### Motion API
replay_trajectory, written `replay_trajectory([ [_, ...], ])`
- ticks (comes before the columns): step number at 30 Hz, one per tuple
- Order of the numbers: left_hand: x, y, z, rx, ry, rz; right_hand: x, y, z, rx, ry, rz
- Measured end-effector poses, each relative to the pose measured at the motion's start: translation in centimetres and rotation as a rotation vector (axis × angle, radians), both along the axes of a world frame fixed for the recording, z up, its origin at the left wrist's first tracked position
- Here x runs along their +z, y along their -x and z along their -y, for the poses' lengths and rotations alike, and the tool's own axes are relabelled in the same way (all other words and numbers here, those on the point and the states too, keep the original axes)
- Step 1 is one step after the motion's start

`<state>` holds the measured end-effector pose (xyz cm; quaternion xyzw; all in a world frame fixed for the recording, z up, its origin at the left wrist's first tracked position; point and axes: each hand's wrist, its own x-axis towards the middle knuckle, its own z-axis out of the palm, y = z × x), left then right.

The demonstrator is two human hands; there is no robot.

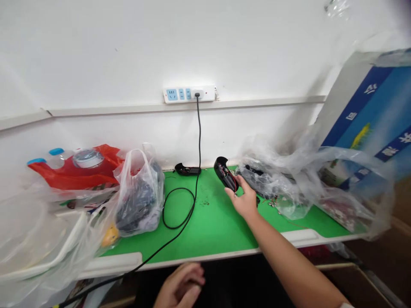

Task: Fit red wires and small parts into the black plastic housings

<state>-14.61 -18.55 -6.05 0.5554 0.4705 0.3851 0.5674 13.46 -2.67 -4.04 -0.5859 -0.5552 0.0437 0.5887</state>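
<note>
My right hand (244,199) reaches over the green mat (215,231) and shut on a curved black plastic housing (225,174), holding its lower end. Red wires show along the housing's open side. A second black plastic piece (186,170) lies at the back of the mat, left of my right hand and apart from it. My left hand (181,284) sits low in the view, below the mat's front edge, with its fingers curled. Anything inside that curl is hidden.
A black cable (195,201) runs from a white power strip (189,93) across the mat and over its front edge. Plastic bags (139,194) crowd the left side, and a clear bag (276,179) lies right of my right hand. A blue printed box (362,119) leans at the right.
</note>
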Motion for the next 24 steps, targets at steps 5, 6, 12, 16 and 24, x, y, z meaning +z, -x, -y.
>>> replay_trajectory([
  [5, 4.9, -13.0, -10.0, 0.171, -0.012, 0.462, 0.8, 0.4, 1.2, 0.192, -0.08, 0.056],
  [6, 5.4, -14.5, -12.4, 0.176, 0.002, 0.535, 1.0, 0.4, 1.4, 0.24, -0.064, 0.073],
  [12, 5.6, -17.4, -20.3, 0.216, -0.085, 0.694, 0.5, 0.5, 0.4, 0.302, 0.018, 0.087],
  [16, 4.9, -16.4, -20.3, 0.28, -0.047, 0.684, 0.3, 1.1, -0.3, 0.313, 0.123, 0.148],
  [24, 6.1, -14.3, -20.8, 0.216, 0.002, 0.72, 0.6, 1.2, 0.3, 0.378, 0.295, -0.089],
])
